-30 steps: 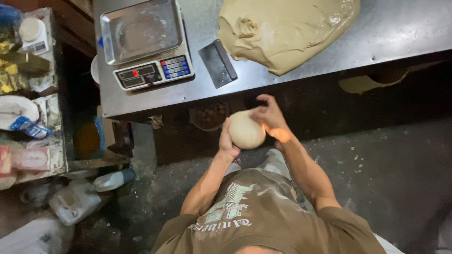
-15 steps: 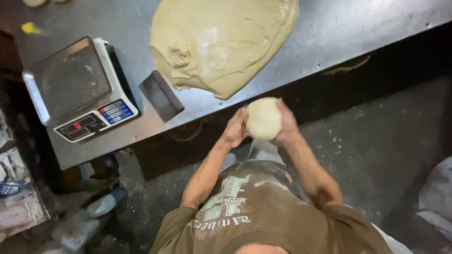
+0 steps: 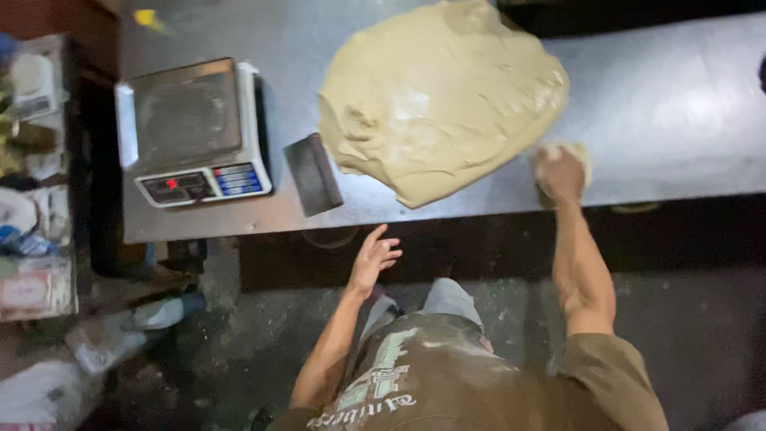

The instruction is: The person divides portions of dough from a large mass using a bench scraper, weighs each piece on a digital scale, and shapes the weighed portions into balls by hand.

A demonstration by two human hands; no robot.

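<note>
My right hand [image 3: 558,174] rests on a small dough ball [image 3: 576,152] on the steel table [image 3: 678,104], just right of the large flat mass of dough [image 3: 439,96]. The ball is mostly hidden under my palm. My left hand [image 3: 373,257] hangs free below the table's front edge, fingers spread and empty. A dark metal dough scraper [image 3: 313,174] lies on the table above my left hand, between the big dough and a digital scale [image 3: 191,132].
Shelves with packets and containers [image 3: 32,160] stand at the left. Plastic bottles and bags [image 3: 120,335] lie on the dusty floor at the lower left. A yellow scrap [image 3: 146,16] sits at the table's far left corner.
The dough ball, held in both hands below the table edge, has gone up onto the table at the right under my right hand. My left hand has let go and opened.
</note>
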